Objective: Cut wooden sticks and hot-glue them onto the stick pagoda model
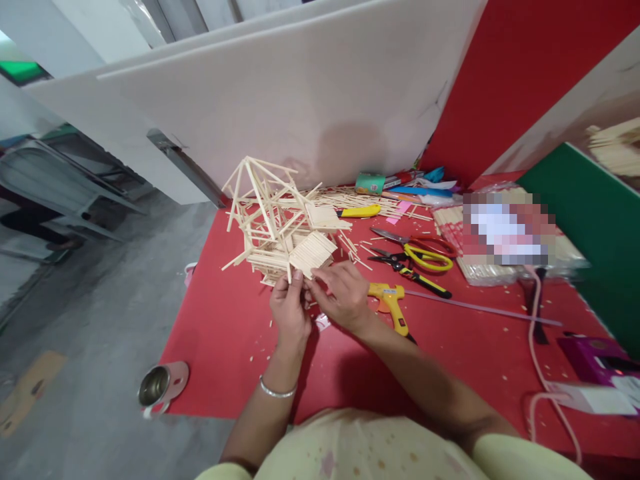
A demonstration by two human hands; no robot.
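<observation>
A model house built of thin wooden sticks (265,257) stands on the red table, with an open frame of sticks rising to a peak. At its near side, my left hand (291,303) is closed, thumb and fingers pinching the lower edge of a slatted stick panel (313,253). My right hand (344,293) is closed at the panel's near corner, its fingertips close to the left ones. Whether a small piece sits between the right fingertips is hidden. Just right of that hand lies a yellow glue gun (393,303).
Scissors (430,253), cutting pliers (410,270) and a yellow-handled knife (360,211) lie right of the model. Loose sticks (345,198) spread behind it. A steel mug (165,385) stands at the table's left edge. A pink cord (537,347) runs along the right.
</observation>
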